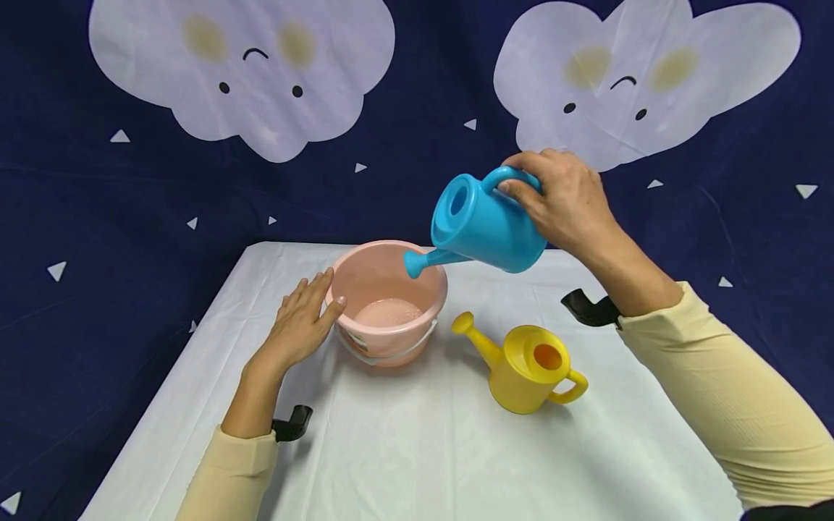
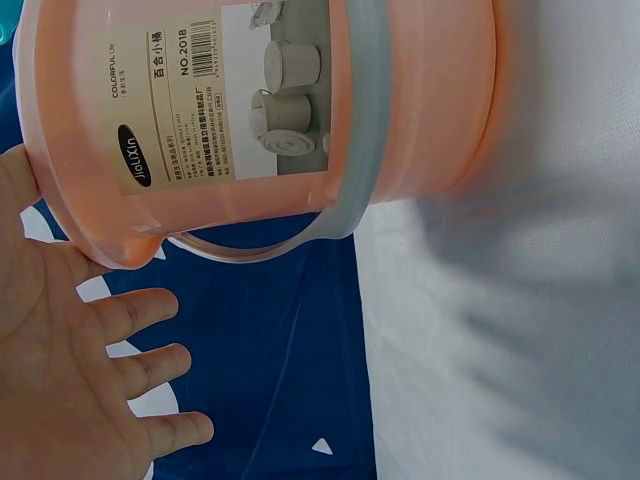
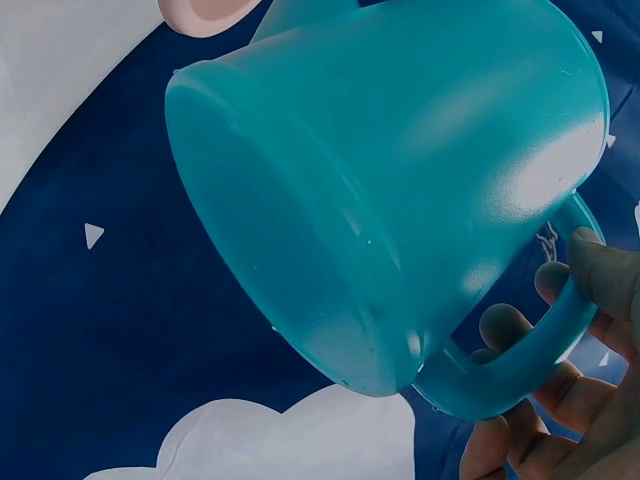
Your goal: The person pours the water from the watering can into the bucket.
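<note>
My right hand [image 1: 567, 199] grips the handle of a blue watering can [image 1: 491, 228], held up above the table. The can is tipped so its spout points left and down, its rose over the right rim of a pink bucket [image 1: 384, 340]. In the right wrist view, drops cling to the can's base [image 3: 290, 230] and the fingers curl round its handle [image 3: 510, 375]. A little clear liquid shows in the bucket's bottom. At the bucket's left rim, my left hand [image 1: 300, 318] rests with fingers straight and spread; the left wrist view shows a printed label [image 2: 215, 105] on the bucket.
A yellow watering can [image 1: 528, 369] stands upright on the white-covered table [image 1: 417, 456], right of the bucket, its spout towards it. Behind the table hangs a dark blue cloth [image 1: 430, 87] with white clouds and small triangles. The bucket's pale handle [image 2: 365, 120] hangs down in front.
</note>
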A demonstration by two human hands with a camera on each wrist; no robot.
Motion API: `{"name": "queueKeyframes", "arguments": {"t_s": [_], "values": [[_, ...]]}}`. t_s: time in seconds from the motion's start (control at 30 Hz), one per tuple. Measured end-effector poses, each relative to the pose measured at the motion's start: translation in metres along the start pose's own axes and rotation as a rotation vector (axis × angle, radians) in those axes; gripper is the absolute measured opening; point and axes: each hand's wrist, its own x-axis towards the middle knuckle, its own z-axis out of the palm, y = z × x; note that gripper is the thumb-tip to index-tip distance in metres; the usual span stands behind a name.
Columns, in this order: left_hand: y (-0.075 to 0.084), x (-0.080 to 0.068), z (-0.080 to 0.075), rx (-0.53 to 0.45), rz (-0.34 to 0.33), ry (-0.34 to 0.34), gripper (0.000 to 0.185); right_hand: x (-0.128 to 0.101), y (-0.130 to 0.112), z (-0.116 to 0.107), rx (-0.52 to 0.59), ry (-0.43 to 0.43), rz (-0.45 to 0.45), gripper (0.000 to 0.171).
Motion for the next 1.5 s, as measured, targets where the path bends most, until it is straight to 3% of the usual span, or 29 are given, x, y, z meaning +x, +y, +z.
{"name": "queueKeyframes", "arguments": {"t_s": [1.5], "values": [[0.000, 0.000, -0.001, -0.005, -0.002, -0.005, 0.069, 0.006, -0.012, 0.001, -0.016, 0.000, -0.070, 0.021]]}}
